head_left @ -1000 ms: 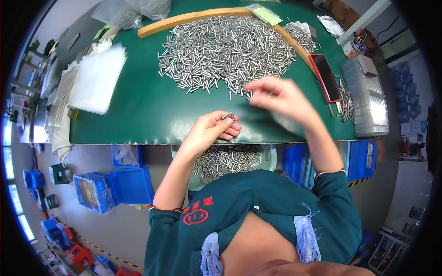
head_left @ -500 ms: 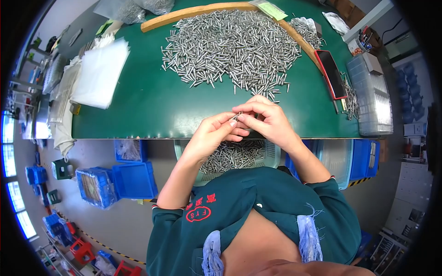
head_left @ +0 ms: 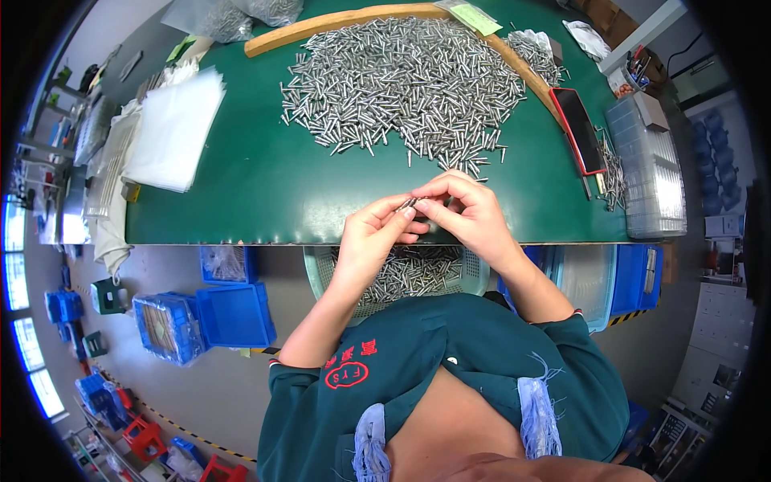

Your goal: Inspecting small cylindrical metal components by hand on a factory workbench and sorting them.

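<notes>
Over the near edge of the green table [head_left: 241, 193], my two hands meet fingertip to fingertip. My left hand [head_left: 376, 229] is closed, pinching small metal pins [head_left: 409, 204] between thumb and fingers; how many is unclear. My right hand [head_left: 462, 207] is closed too, its thumb and forefinger on the same small pins from the other side. Beyond the hands lies a wide heap of silvery metal pins [head_left: 401, 88]. Below the table edge, in front of my body, a pale green basket [head_left: 318, 269] holds many more such pins [head_left: 409, 277].
A curved wooden strip [head_left: 345, 18] borders the heap's far side. At right lie a red-edged phone [head_left: 577, 128], loose metal rods [head_left: 612, 173] and clear plastic boxes [head_left: 646, 169]. White plastic sheets [head_left: 175, 128] lie at left. Blue bins [head_left: 234, 313] stand below on the left.
My hands stay together in nearly the same spot, with small finger shifts. The left hand and forearm have moved slightly; the pins between the fingertips show a little more.
</notes>
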The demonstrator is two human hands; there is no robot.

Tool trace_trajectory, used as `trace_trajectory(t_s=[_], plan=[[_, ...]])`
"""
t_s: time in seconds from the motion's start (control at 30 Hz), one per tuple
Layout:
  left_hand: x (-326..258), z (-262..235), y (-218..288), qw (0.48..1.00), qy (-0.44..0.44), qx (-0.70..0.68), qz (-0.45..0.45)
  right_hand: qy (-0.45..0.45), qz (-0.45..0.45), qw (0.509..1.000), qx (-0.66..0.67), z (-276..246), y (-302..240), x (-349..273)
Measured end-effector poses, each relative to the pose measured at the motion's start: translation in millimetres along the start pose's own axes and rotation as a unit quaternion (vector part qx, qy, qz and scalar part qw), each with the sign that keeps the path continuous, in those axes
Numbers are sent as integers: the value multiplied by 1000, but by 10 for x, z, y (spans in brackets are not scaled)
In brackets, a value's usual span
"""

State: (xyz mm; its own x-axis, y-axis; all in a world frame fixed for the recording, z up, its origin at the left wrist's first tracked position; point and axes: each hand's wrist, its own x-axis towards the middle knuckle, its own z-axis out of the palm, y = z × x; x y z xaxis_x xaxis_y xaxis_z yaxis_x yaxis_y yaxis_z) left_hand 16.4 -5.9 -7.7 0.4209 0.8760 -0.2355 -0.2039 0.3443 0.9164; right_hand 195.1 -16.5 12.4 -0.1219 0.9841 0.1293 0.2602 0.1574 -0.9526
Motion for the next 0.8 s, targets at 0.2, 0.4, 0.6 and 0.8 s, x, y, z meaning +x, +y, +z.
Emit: trace_trajectory(t_s=[0.2, 0.4, 0.6, 0.8], plan=[[-5, 7, -45, 999, 13, 40, 16, -13, 30, 999, -3, -9, -8, 5], [-6, 1, -40, 996, 23, 83, 18, -17, 38, 999, -9, -12, -23, 11], [-13, 22, -15, 992, 34, 116, 19, -15, 49, 999, 11, 3, 4, 3], [-20, 17, -7, 993, 33, 112, 8, -21, 77, 996, 36, 3, 16, 14]])
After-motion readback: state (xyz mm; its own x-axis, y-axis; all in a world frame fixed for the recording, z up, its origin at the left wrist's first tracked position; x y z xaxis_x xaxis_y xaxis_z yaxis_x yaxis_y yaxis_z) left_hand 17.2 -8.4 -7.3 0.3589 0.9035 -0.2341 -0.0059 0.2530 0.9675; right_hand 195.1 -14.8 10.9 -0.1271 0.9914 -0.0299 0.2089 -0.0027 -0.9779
